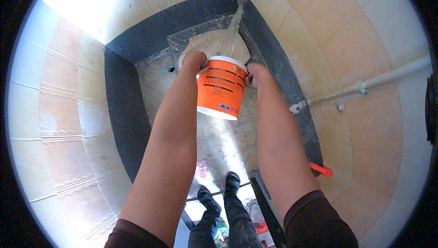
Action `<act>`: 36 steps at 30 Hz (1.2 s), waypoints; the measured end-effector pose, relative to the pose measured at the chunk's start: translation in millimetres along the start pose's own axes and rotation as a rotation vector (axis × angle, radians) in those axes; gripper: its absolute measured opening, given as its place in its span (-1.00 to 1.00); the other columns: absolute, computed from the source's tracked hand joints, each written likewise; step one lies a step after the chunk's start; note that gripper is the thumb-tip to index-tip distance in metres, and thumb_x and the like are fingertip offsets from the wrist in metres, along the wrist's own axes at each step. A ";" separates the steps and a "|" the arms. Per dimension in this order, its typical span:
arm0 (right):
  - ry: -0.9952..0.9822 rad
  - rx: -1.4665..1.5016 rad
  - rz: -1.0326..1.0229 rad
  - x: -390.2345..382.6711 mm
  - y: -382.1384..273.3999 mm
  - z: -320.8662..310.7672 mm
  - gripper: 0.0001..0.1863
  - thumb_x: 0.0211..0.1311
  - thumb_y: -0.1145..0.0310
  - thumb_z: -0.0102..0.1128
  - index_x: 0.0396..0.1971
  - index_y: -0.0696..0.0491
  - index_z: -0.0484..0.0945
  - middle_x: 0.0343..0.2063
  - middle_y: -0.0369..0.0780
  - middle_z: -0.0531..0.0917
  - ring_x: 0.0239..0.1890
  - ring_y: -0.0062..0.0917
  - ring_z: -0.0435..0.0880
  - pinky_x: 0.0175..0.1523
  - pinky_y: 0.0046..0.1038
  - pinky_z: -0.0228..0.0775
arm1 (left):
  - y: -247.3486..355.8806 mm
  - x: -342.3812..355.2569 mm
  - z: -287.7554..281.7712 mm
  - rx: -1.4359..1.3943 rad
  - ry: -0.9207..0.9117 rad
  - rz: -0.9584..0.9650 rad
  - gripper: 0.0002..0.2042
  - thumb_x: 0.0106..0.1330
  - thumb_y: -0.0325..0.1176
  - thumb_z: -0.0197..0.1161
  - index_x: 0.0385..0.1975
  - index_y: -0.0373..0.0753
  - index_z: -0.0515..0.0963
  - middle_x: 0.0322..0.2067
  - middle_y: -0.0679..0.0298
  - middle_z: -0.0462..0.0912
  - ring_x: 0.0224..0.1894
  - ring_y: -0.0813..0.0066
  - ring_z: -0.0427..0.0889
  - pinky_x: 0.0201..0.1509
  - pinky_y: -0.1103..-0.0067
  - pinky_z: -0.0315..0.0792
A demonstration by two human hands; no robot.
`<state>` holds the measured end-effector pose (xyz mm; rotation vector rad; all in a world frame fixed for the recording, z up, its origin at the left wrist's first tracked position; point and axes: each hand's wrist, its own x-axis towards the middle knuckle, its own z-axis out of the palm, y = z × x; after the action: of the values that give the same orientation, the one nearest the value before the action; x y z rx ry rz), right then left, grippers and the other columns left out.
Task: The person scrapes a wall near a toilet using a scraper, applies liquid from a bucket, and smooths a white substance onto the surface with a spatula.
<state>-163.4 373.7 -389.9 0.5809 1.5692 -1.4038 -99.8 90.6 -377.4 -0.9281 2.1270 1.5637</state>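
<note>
An orange bucket (221,86) with a white rim and base is held out in front of me, tipped away so its mouth faces the far corner. My left hand (196,60) grips its rim on the left side. On the right side, my right hand (256,74) is closed at the rim, its fingers partly hidden. A stream of water (233,31) shoots from the bucket toward the far corner. Beneath the stream lies a beige pan with ribbed edges (200,43), which looks like a squat toilet. The bucket covers part of it, and its inside is hidden.
Tiled walls (301,24) with a dark lower band enclose the wet floor (159,81). A round hole (171,69) sits at the left. A white pipe (392,75) crosses the right wall above a valve (297,107). A red handle (320,169) lies lower right. My sandalled feet (232,182) stand behind.
</note>
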 end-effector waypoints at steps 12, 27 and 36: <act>0.174 0.048 -0.078 -49.9 153.1 9.4 -0.80 0.33 0.33 -0.01 -0.39 0.07 0.57 -0.54 -0.18 0.57 -0.66 -0.47 0.46 -0.66 -0.40 0.28 | -30.8 -150.7 66.4 -0.152 0.321 -0.210 -0.79 0.20 -0.29 0.31 -0.32 -0.33 0.63 -0.38 0.16 0.72 -0.35 0.38 0.72 -0.32 0.44 0.70; 0.465 -0.460 -0.330 -190.2 428.8 48.5 -0.47 0.38 0.26 0.12 0.28 0.16 0.35 -0.25 0.11 0.66 -0.38 -0.25 0.77 -0.52 -0.31 0.65 | -291.1 -347.7 119.8 0.191 0.202 -0.031 -0.54 0.49 -0.04 -0.02 0.23 -0.17 0.52 -0.09 -0.10 0.69 0.02 -0.04 0.66 0.18 0.18 0.49; 0.360 0.210 0.004 -200.5 561.9 24.9 -0.25 0.29 0.53 0.02 0.42 0.12 -0.09 0.02 0.14 0.47 -0.25 -0.13 0.74 -0.31 -0.10 0.78 | -431.9 -452.0 167.8 -0.338 0.078 -0.106 -0.49 0.51 -0.22 0.16 0.40 -0.22 0.31 0.00 0.08 0.63 -0.06 0.35 0.69 -0.06 0.52 0.61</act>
<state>402.1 528.7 -502.9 1.0075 1.7043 -1.5339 504.5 306.2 -463.4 -1.2065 1.8585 1.8945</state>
